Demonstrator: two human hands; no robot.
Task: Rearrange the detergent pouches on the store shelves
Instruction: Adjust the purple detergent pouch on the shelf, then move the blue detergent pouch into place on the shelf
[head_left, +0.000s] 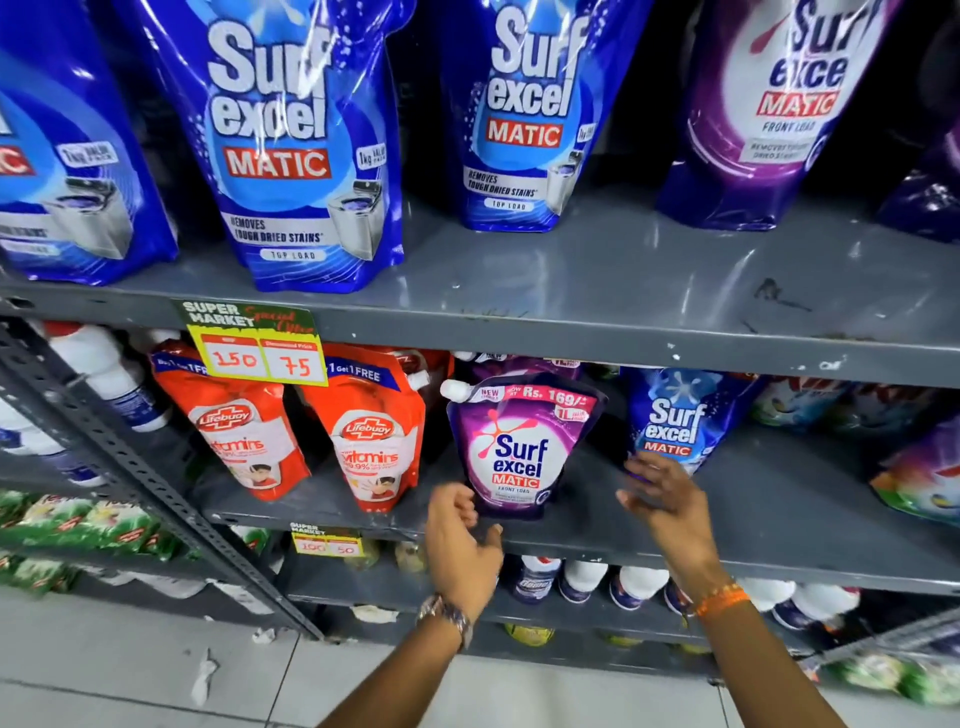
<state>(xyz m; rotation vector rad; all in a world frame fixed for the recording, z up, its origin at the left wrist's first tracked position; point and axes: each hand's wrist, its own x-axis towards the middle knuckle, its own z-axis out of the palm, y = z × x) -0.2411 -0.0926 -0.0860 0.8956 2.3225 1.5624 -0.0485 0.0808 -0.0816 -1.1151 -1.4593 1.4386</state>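
Note:
A small purple Surf Excel Matic pouch (519, 447) with a white spout stands upright at the front of the middle shelf (779, 540). My left hand (460, 540) is just below and left of its base, fingers curled and apart, holding nothing. My right hand (665, 501) hovers to the pouch's right with fingers spread, next to a small blue Surf Excel pouch (675, 415). On the top shelf (623, 306) stand large blue pouches (291, 145) (524, 114) and a large purple pouch (769, 114).
Two red Lifebuoy pouches (244, 431) (374, 436) stand left of the purple pouch. A price tag (254, 348) hangs on the top shelf's edge. White bottles (587, 579) fill the lower shelf. A slanted metal brace (130, 457) crosses at left. Colourful packs (919, 478) lie far right.

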